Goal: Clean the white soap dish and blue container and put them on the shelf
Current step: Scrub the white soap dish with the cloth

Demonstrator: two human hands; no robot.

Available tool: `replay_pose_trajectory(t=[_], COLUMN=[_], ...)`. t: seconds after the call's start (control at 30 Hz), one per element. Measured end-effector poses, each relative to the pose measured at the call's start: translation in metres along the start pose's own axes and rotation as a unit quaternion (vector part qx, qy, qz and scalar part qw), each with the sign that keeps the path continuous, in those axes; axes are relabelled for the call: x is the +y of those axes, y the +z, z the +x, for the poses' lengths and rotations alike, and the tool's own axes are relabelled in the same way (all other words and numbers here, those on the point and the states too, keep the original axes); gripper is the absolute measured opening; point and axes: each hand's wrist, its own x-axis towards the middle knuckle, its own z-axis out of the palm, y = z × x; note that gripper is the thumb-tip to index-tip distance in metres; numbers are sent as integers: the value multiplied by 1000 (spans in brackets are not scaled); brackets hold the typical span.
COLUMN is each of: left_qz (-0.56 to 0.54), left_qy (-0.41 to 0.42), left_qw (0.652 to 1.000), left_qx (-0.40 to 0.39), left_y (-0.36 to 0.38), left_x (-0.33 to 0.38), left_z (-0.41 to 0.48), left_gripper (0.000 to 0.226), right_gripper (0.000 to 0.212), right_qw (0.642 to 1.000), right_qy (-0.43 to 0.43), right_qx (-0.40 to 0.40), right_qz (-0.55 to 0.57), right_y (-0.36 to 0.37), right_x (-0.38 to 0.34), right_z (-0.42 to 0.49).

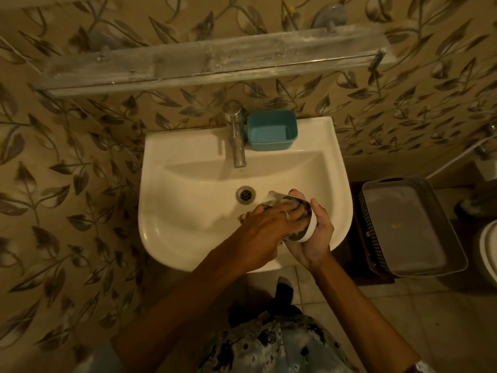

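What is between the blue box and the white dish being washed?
Just bare white sink. The head view shows the blue container on the back ledge and the white soap dish lower down over the bowl, nothing between them.

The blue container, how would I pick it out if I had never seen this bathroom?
Find the white ceramic washbasin against the leaf-patterned wall. On its back ledge, just right of the metal tap, sits a small open-topped blue plastic container with rounded corners. It is the only coloured thing on the basin.
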Motion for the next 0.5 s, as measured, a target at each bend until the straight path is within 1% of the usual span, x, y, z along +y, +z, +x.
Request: replay_pose_trajectory(t=[0.03,0.07,0.1,0.17,0.23,0.3,0.37,0.5], left_qz=[48,67,60,24,-10,-82,-161,-246], left_qy=[-13,-40,-75,-140,-166,-196,-237,-263], left_qw=[999,997,995,988,983,976,958,933], left_qx=[-13,-16,6,61,77,56,20,-2], left_y=[1,2,2,1,0,-2,-8,-17], left_x=[-1,-1,-2,-3,-2,-2,0,-1], left_z=[2,3,3,3,4,6,7,8], left_gripper=[79,80,80,77,72,65,57,38], right_gripper=[53,53,51,49,51,54,57,58], right_qw=[1000,1000,999,995,991,989,988,986], right_qy=[-2,-12,-28,-57,-63,-60,-57,-47], right_qx=[-2,-9,-24,-65,-86,-95,-97,-106], right_qz=[17,25,15,-39,-81,-93,-101,-122], right_y=[0,1,2,7,11,10,8,8], right_x=[-1,-3,-6,-12,-13,-11,-10,-8], right_z=[0,1,2,6,7,7,5,5])
